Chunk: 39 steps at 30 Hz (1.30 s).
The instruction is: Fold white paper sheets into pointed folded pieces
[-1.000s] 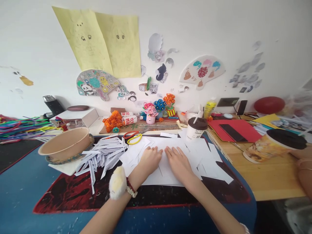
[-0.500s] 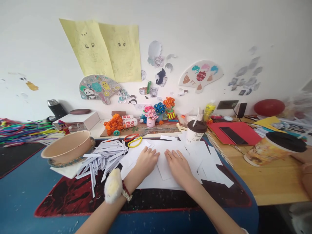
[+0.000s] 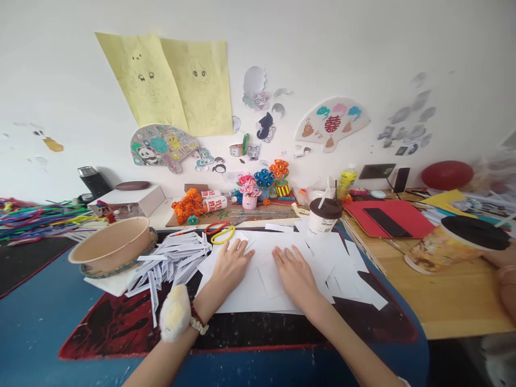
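White paper sheets (image 3: 258, 252) lie on a dark red-edged mat (image 3: 274, 336) in front of me. My left hand (image 3: 229, 266) rests palm down on the left part of the paper, fingers spread. My right hand (image 3: 296, 277) lies flat on the paper further right, its fingers stretched forward. A smaller paper piece (image 3: 269, 279) sits between the hands, partly beneath the right one. Left of my left hand is a heap of folded paper strips (image 3: 173, 260). Yellow-handled scissors (image 3: 223, 235) lie just beyond the left fingertips.
A beige bowl (image 3: 110, 244) stands at left. A lidded drink cup (image 3: 324, 217) stands behind the paper at right. Paper scraps (image 3: 365, 290) lie at the right. Craft flowers (image 3: 264, 180) line the back. Another person's hand (image 3: 500, 258) is beside a patterned cup (image 3: 443, 244) at far right.
My left hand has slid to the left across the paper, widening the gap between the hands. The right hand stays in about the same place.
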Each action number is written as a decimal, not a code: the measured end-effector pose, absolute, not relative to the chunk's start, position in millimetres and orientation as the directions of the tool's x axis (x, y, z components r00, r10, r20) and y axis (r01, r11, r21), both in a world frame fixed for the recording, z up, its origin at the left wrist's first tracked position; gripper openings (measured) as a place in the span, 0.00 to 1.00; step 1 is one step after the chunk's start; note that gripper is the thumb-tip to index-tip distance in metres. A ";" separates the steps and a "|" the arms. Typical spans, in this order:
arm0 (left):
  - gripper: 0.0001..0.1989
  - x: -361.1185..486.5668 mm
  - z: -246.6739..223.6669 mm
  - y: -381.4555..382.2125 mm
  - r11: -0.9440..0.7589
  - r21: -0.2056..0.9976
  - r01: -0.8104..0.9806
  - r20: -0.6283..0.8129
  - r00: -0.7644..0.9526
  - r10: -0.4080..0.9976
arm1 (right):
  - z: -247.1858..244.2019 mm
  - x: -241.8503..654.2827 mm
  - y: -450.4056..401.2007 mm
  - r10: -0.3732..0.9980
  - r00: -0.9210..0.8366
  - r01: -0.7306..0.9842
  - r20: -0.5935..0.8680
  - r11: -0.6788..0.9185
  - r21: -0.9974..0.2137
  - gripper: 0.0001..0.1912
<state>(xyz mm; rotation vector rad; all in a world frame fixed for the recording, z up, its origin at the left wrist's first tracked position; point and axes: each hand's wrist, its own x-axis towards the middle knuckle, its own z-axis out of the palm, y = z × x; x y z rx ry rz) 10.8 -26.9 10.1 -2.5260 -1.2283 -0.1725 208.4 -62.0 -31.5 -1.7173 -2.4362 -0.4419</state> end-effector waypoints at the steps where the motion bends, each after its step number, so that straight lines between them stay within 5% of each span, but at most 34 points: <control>1: 0.17 10.1 10.6 -26.8 -0.571 -0.222 0.790 0.252 0.613 0.749 | -31.5 208.6 -62.1 0.900 -0.342 0.938 0.271 0.308 0.161 0.27; 9: 0.16 27.0 1.3 -28.9 -0.518 -0.124 0.846 0.300 0.529 0.793 | -30.9 208.3 -64.0 0.908 -0.324 0.944 0.264 0.293 0.150 0.29; 18: 0.23 39.7 -22.1 -26.5 -0.651 -0.017 0.759 0.303 0.624 0.720 | -26.3 206.8 -63.8 0.911 -0.344 0.935 0.226 0.311 0.170 0.30; 28: 0.22 37.5 -22.9 -26.5 -0.635 0.064 0.770 0.299 0.592 0.749 | -18.9 195.8 -55.2 0.861 -0.444 0.889 0.248 0.390 0.240 0.23; 39: 0.22 35.5 -22.0 -27.6 -0.615 0.123 0.779 0.275 0.569 0.775 | -11.3 194.8 -58.5 0.922 -0.297 0.948 0.247 0.255 0.189 0.22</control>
